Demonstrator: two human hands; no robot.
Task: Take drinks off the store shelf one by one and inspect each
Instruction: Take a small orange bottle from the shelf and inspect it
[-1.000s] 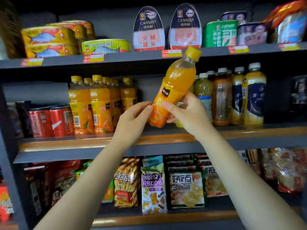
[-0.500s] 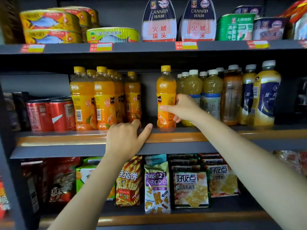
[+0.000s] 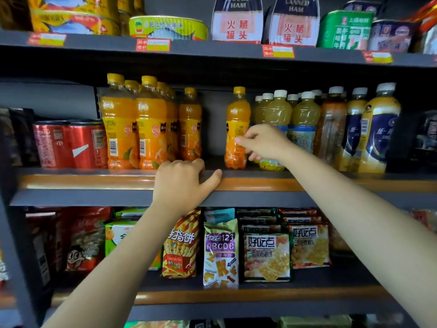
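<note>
An orange juice bottle (image 3: 237, 119) with a yellow cap stands upright on the middle shelf (image 3: 94, 182), in a gap between two rows of drinks. My right hand (image 3: 262, 143) reaches in from the right and holds the bottle's lower half, thumb across the label and fingers curled at its right side. My left hand (image 3: 182, 185) rests on the shelf's front edge, fingers curled over the lip and thumb lying along the wooden strip. More orange juice bottles (image 3: 137, 129) stand to the left.
Pale yellow drinks (image 3: 305, 119) and blue-labelled bottles (image 3: 378, 133) fill the right of the shelf. Red cans (image 3: 71, 145) stand at the left. Canned food (image 3: 168, 28) sits on the shelf above, snack bags (image 3: 221, 256) on the one below.
The orange bottle went from tilted in the air to upright on the shelf, with my right hand still on it. My left hand dropped from the bottle to the shelf edge.
</note>
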